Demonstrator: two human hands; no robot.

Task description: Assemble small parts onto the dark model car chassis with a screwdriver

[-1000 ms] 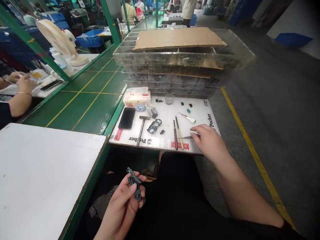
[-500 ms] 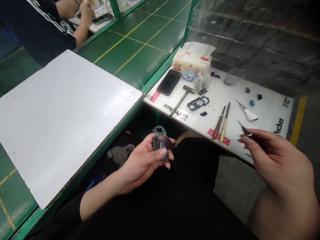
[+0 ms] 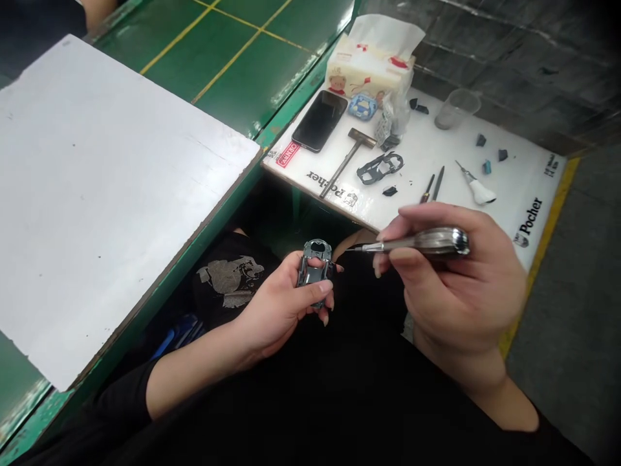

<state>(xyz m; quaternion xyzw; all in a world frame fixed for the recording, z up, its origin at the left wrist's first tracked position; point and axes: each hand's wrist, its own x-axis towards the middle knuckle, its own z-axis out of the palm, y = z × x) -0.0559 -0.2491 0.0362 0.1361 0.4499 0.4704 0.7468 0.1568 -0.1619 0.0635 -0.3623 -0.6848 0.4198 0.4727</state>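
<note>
Above my lap, my left hand [image 3: 291, 291] is closed round a dark grey model car body [image 3: 313, 268], thumb on its top and fingers beneath. My right hand [image 3: 451, 285] grips a thin-tipped hand tool with a shiny rounded handle [image 3: 427, 241]. Its narrow tip points left, a short way right of the car body and apart from it. On the white board, a second grey car body [image 3: 380, 168] lies beside a small dark piece [image 3: 389, 191]. A white-handled pointed tool [image 3: 475, 184] and two slim tools [image 3: 433, 186], partly hidden by my right hand, lie further right.
A white Pocher board [image 3: 514, 168] holds a T-shaped hammer [image 3: 347, 162], a phone [image 3: 320, 121], a tissue box [image 3: 369, 65], a blue case [image 3: 363, 107], a clear cup [image 3: 456, 109] and small dark scraps. Left stands a green bench with a white sheet [image 3: 121, 194]. A co-worker's arm [image 3: 99, 11] shows at top left.
My right hand has moved left from over the board toward the car body, bringing the pointed tool along. My left hand keeps its hold. The view has tilted down.
</note>
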